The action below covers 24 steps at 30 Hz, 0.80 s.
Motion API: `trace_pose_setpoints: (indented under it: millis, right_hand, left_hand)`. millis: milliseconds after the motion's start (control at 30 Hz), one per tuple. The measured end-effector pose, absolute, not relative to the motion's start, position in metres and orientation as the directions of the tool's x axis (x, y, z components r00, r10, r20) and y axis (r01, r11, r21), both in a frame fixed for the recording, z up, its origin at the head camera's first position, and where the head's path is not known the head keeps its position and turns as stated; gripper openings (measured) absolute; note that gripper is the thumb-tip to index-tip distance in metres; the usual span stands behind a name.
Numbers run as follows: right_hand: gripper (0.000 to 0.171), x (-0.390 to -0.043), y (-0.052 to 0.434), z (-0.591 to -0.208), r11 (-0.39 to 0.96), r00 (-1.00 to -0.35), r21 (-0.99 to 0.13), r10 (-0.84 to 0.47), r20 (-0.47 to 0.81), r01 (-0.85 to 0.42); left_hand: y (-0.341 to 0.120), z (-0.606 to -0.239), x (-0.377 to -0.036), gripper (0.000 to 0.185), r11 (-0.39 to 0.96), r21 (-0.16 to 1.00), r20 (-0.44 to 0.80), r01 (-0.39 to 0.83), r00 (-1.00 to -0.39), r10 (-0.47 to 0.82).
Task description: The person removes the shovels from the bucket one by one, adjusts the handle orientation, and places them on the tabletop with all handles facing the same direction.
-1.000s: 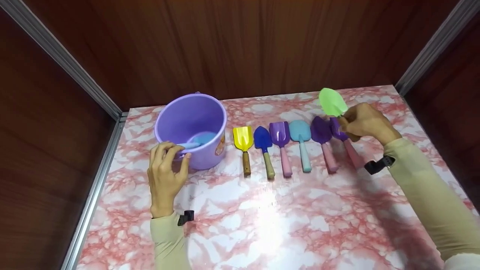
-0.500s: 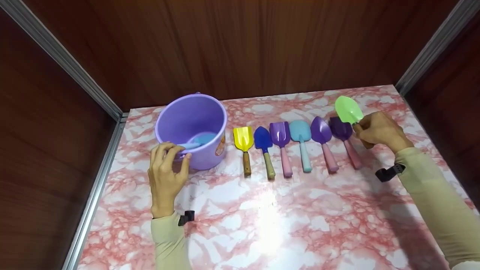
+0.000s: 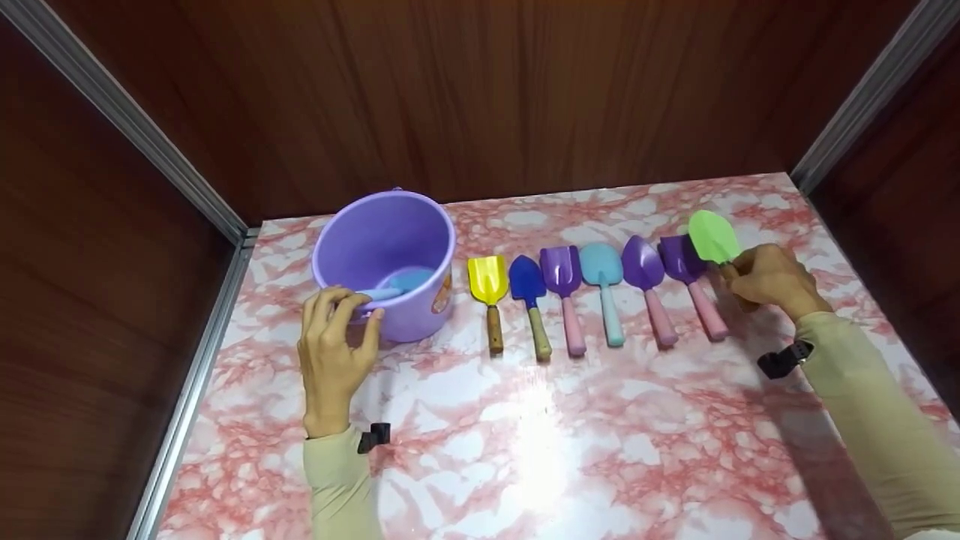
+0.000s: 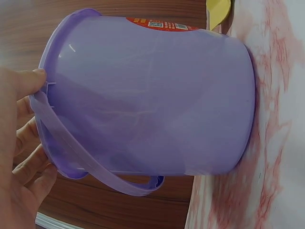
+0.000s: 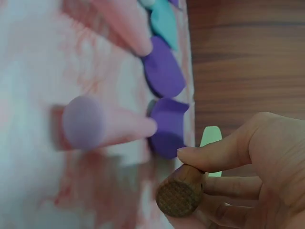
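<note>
The right hand is gripping the wooden handle of a green shovel — fingers curled round it, as the right wrist view shows — and holding it at the right end of a row of shovels lying on the counter, just beside the dark purple one. Whether the green blade is touching the counter is not clear. The left hand is resting on the near rim of a purple bucket, thumb and fingertips curling over it — the bucket is standing upright at the left of the row, with a light blue shovel lying inside. A yellow shovel is lying nearest the bucket.
</note>
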State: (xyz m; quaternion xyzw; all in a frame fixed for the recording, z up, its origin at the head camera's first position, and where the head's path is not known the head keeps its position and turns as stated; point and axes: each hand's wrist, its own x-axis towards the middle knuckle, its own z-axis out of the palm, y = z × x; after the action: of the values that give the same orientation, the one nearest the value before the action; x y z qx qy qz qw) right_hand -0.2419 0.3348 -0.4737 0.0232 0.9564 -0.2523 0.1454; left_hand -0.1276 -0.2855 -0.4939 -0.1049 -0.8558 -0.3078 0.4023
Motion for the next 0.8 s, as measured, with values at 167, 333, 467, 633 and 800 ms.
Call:
trace_pose_setpoints:
  millis: [167, 333, 467, 633, 800]
  right_hand:
    - [0.042, -0.238, 0.347, -0.485, 0.874, -0.948, -0.463, -0.011, -0.318, 0.146]
    - [0.043, -0.234, 0.354, -0.491, 0.873, -0.937, -0.462, -0.016, -0.348, 0.157]
    - [0.038, -0.233, 0.358, -0.495, 0.882, -0.939, -0.444, -0.005, -0.344, 0.158]
    - [0.043, -0.233, 0.362, -0.497, 0.879, -0.940, -0.448, 0.000, -0.342, 0.163]
    - [0.051, -0.233, 0.362, -0.499, 0.868, -0.941, -0.463, 0.014, -0.339, 0.180]
  left_hand:
    - [-0.285, -0.494, -0.128, 0.021, 0.786, 0.439, 0.758, 0.435, -0.650, -0.064]
    - [-0.285, -0.495, -0.127, 0.022, 0.787, 0.438, 0.758, 0.434, -0.649, -0.064]
    - [-0.286, -0.495, -0.127, 0.022, 0.784, 0.442, 0.757, 0.436, -0.650, -0.065]
    - [-0.286, -0.495, -0.127, 0.022, 0.781, 0.444, 0.757, 0.438, -0.650, -0.066]
    - [-0.286, -0.495, -0.127, 0.022, 0.781, 0.444, 0.758, 0.440, -0.649, -0.065]
